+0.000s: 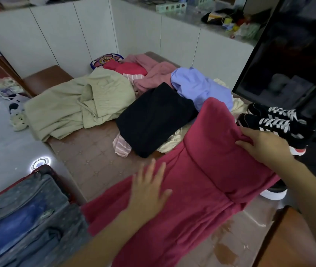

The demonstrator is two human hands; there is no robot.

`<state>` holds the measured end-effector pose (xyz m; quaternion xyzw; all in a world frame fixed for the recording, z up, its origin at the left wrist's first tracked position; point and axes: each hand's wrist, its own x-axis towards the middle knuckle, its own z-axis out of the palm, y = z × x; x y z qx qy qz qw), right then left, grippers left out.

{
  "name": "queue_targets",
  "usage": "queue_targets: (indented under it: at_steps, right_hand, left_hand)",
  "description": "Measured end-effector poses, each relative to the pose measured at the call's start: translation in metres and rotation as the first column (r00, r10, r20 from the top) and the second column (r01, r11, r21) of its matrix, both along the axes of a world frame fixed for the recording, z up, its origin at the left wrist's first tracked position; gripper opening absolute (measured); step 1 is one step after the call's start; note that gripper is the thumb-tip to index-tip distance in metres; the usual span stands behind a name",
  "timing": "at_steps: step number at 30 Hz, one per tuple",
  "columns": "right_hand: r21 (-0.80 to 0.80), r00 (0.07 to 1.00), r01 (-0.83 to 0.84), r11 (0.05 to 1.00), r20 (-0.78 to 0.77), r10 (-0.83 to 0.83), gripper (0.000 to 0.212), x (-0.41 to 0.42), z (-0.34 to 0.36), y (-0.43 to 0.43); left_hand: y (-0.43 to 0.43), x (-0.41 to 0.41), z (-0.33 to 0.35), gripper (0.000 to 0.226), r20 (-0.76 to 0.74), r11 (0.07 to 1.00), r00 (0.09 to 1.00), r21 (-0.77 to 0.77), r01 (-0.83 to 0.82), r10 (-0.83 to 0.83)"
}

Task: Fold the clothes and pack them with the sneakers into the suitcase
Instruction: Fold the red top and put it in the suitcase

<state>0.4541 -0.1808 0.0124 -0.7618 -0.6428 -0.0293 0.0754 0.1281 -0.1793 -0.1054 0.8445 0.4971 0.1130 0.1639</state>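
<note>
A dark pink garment (201, 180) lies spread across the brown table (87, 157) in front of me, partly folded over at its right side. My left hand (149, 187) lies flat on its near left part with fingers spread. My right hand (267, 147) grips the garment's folded right edge. A pair of black sneakers (276, 122) with white laces stands just beyond my right hand. The open suitcase (24, 218) sits at lower left with blue denim inside.
Further back on the table lie a folded black garment (155, 118), a beige coat (72, 105), a light blue shirt (197, 87) and pink clothes (149, 72). White cabinets stand behind, a dark glass cabinet (292, 60) at right.
</note>
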Motion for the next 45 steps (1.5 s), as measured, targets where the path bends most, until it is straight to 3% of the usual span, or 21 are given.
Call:
queue_targets:
  at_steps: [2, 3, 5, 7, 10, 12, 16, 18, 19, 21, 22, 24, 26, 27, 30, 32, 35, 38, 40, 42, 45]
  right_hand:
    - [0.020, 0.998, -0.043, 0.999, 0.057, 0.041, 0.046, -0.011, 0.001, -0.001]
    - [0.032, 0.994, -0.071, 0.997, 0.080, 0.068, 0.046, -0.019, 0.000, -0.003]
    - [0.085, 0.986, -0.145, 0.986, 0.093, 0.137, 0.043, -0.042, -0.005, -0.012]
    - [0.179, 0.967, -0.246, 0.953, 0.112, 0.229, 0.039, -0.073, -0.014, -0.023]
    - [0.208, 0.925, -0.373, 0.904, 0.155, 0.346, 0.042, -0.117, -0.037, -0.042]
    - [0.182, 0.915, -0.396, 0.900, 0.156, 0.371, 0.042, -0.138, -0.057, -0.051]
    - [0.144, 0.934, -0.357, 0.923, 0.043, 0.354, 0.040, -0.159, -0.088, -0.060]
    - [0.126, 0.940, -0.318, 0.940, -0.083, 0.330, 0.039, -0.161, -0.095, -0.062]
    - [0.097, 0.926, -0.273, 0.957, -0.244, 0.289, 0.040, -0.159, -0.095, -0.062]
    - [-0.049, 0.740, -0.166, 0.985, -0.667, 0.092, 0.045, -0.155, -0.096, -0.062]
    - [-0.104, 0.614, -0.133, 0.986, -0.789, 0.000, 0.052, -0.155, -0.097, -0.062]
    - [-0.123, 0.476, -0.112, 0.986, -0.878, -0.055, 0.074, -0.155, -0.104, -0.063]
    - [-0.119, 0.464, -0.142, 0.983, -0.885, -0.040, 0.089, -0.158, -0.110, -0.066]
    - [-0.079, 0.518, -0.140, 0.987, -0.855, 0.005, 0.087, -0.161, -0.110, -0.068]
    - [0.235, 0.856, -0.084, 0.968, -0.480, 0.191, 0.057, -0.159, -0.112, -0.073]
    - [0.167, 0.947, -0.165, 0.972, -0.250, 0.203, 0.057, -0.157, -0.118, -0.078]
    - [-0.128, 0.960, -0.276, 0.952, -0.079, 0.268, 0.074, -0.158, -0.142, -0.095]
    - [-0.151, 0.966, -0.244, 0.958, -0.122, 0.227, 0.076, -0.152, -0.140, -0.091]
    - [-0.102, 0.965, -0.097, 0.990, -0.253, 0.069, 0.077, -0.143, -0.126, -0.072]
    - [-0.079, 0.965, 0.107, 0.991, -0.232, -0.122, 0.080, -0.127, -0.119, -0.053]
    - [-0.262, 0.898, 0.246, 0.933, -0.300, -0.321, 0.082, -0.097, -0.116, -0.034]
  left_hand:
    - [-0.010, 0.041, 0.014, 0.072, 0.313, 0.947, 0.944, -0.322, 0.007, 0.100]
    - [-0.010, 0.057, 0.026, 0.070, 0.471, 0.867, 0.853, -0.496, 0.045, 0.225]
    - [-0.002, 0.075, 0.046, 0.065, 0.625, 0.663, 0.561, -0.728, 0.171, 0.542]
    - [0.011, 0.076, 0.054, 0.064, 0.606, 0.533, 0.288, -0.793, 0.295, 0.742]
    - [0.026, 0.054, 0.044, 0.080, 0.635, 0.586, 0.127, -0.760, 0.279, 0.762]
    - [0.029, 0.040, 0.037, 0.090, 0.677, 0.631, 0.154, -0.731, 0.260, 0.720]
    - [0.030, 0.020, 0.021, 0.084, 0.732, 0.737, 0.259, -0.669, 0.100, 0.630]
    - [0.035, 0.011, 0.009, 0.078, 0.743, 0.800, 0.378, -0.600, 0.012, 0.552]
    - [0.037, 0.007, 0.004, 0.074, 0.721, 0.823, 0.466, -0.568, -0.027, 0.513]
    - [0.040, 0.002, -0.005, 0.060, 0.617, 0.853, 0.641, -0.509, -0.117, 0.457]
    - [0.040, 0.000, -0.008, 0.054, 0.557, 0.861, 0.701, -0.481, -0.165, 0.445]
    - [0.038, -0.003, -0.009, 0.052, 0.469, 0.867, 0.769, -0.450, -0.215, 0.435]
    - [0.034, -0.003, -0.008, 0.062, 0.381, 0.864, 0.815, -0.430, -0.262, 0.437]
    - [0.031, -0.002, -0.007, 0.069, 0.302, 0.874, 0.853, -0.380, -0.302, 0.426]
    - [0.023, -0.001, -0.008, 0.086, 0.081, 0.957, 0.958, -0.124, -0.263, 0.274]
    - [0.021, -0.002, -0.014, 0.088, -0.046, 0.991, 0.993, -0.071, -0.113, 0.110]
    - [0.013, -0.009, -0.031, 0.085, -0.224, 0.988, 0.974, -0.151, -0.014, -0.021]
    - [0.009, -0.017, -0.035, 0.088, -0.251, 0.979, 0.967, -0.206, -0.009, -0.044]
    - [0.008, -0.026, -0.032, 0.090, -0.259, 0.980, 0.966, -0.197, -0.026, -0.027]
    - [0.004, -0.041, -0.034, 0.093, -0.279, 0.985, 0.960, -0.167, -0.033, -0.016]
    - [-0.005, -0.063, -0.046, 0.096, -0.298, 0.989, 0.955, -0.139, -0.046, 0.002]
